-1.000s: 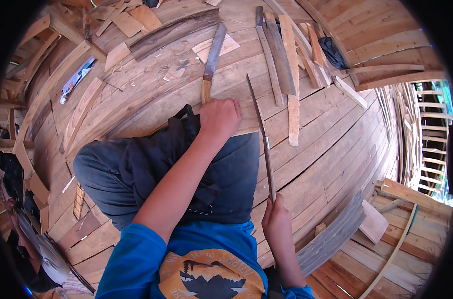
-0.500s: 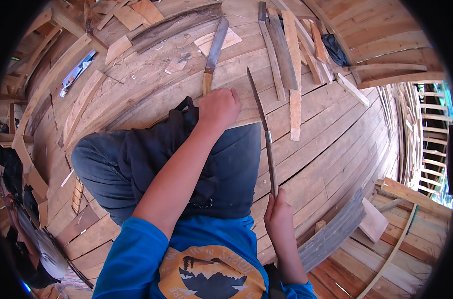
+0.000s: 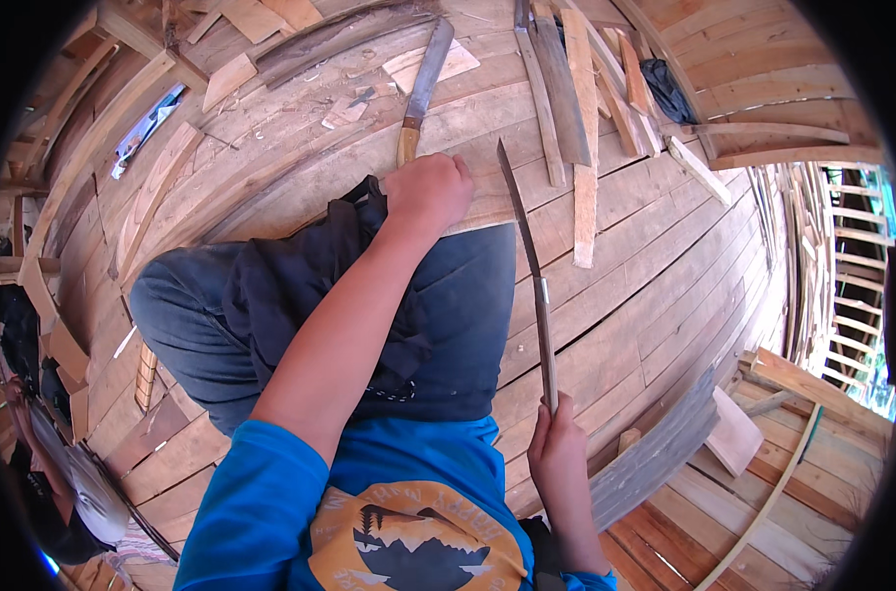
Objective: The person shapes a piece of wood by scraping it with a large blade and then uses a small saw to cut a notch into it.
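Observation:
My left hand [image 3: 429, 194] is closed on the wooden plank [image 3: 489, 209] lying across in front of my lap; its fingertips are partly hidden. My right hand [image 3: 559, 448] grips the lower end of a long handle belonging to a machete [image 3: 523, 215]. Its dark, narrow blade points away from me, to the right of the plank's end and apart from it. Just beyond my left hand lies a second machete [image 3: 429, 79] with a pale wooden handle. A dark cloth [image 3: 310, 286] is draped over my lap.
Several wooden strips [image 3: 584, 212] lie on the plank floor ahead to the right, with a black plastic bag [image 3: 666, 91] beside them. A grey weathered board [image 3: 655, 458] is near my right arm. Another person [image 3: 49, 483] is at the far left edge.
My right hand and its machete have drawn slightly back toward me. My left hand stays on the plank. The whole view has shifted a little.

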`<state>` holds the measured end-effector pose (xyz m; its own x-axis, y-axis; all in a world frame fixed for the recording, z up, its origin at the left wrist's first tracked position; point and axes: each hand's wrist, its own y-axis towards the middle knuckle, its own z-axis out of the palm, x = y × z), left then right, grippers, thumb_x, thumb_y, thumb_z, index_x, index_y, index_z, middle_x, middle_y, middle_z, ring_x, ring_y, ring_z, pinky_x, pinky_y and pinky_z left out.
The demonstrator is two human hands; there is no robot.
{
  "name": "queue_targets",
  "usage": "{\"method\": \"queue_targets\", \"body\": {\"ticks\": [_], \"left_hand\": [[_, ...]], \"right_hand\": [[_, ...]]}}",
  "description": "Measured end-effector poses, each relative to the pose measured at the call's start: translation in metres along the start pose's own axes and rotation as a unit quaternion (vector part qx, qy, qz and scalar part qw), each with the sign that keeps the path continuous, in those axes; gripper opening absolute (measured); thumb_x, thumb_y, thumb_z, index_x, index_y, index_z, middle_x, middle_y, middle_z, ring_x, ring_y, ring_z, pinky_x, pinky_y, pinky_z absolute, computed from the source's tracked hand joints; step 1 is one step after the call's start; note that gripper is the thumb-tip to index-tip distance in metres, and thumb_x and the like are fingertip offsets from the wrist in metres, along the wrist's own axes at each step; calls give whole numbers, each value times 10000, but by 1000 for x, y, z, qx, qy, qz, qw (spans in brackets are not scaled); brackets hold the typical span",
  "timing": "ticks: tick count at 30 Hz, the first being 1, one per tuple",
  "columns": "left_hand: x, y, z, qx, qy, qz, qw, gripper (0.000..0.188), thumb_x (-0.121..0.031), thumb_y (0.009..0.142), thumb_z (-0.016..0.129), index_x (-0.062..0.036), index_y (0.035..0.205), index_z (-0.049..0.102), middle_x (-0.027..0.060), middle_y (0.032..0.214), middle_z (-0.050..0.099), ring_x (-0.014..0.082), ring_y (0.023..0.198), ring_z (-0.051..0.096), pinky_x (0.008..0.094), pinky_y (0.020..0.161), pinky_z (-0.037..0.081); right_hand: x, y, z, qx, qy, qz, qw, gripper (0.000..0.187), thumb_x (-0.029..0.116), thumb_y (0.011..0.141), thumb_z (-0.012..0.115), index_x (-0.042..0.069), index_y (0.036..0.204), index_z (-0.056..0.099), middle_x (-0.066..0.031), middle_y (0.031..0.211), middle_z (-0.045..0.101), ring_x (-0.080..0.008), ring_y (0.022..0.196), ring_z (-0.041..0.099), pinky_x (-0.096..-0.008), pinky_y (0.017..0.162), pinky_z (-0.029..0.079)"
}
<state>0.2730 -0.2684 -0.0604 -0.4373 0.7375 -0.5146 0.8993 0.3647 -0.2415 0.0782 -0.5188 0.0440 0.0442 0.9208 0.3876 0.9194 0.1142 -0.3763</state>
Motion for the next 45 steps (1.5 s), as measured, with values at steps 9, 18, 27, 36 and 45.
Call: {"method": "queue_targets", "body": {"ticks": [9,18,27,36,45], "left_hand": [[-1,-2,-15,30,-19,-2,999,526,-362,1002,336,-2,883,701,211,893,702,392,888,677,491,816,516],[-12,-11,-12,49,-15,19,999,541,-373,999,341,9,867,701,225,910,697,391,900,675,493,830,509],[-4,-2,-7,48,-17,2,999,558,-381,1006,320,7,867,696,228,908,695,407,897,670,502,837,503],[-1,1,-8,48,-23,-4,999,569,-383,1012,306,8,861,691,230,913,693,413,913,663,508,837,501],[1,2,-4,27,-16,20,999,553,-375,1006,335,11,822,687,221,861,691,416,860,667,512,809,507]], "right_hand": [[-4,30,16,-6,-11,-18,1000,234,115,978,505,8,1185,478,-260,672,611,-459,645,629,-524,522,482],[-1,21,12,-14,6,7,1000,221,121,980,501,19,1175,477,-253,649,598,-462,626,616,-534,525,469],[0,-6,-1,-4,-6,34,999,227,127,984,495,18,1182,478,-254,648,600,-463,618,614,-539,533,474],[1,25,10,-17,6,-7,1000,174,113,979,509,17,1123,493,-255,652,596,-451,626,617,-523,526,467],[-2,-8,-6,0,-11,33,999,143,114,989,491,14,1092,500,-254,692,606,-462,649,613,-514,522,451]]}}
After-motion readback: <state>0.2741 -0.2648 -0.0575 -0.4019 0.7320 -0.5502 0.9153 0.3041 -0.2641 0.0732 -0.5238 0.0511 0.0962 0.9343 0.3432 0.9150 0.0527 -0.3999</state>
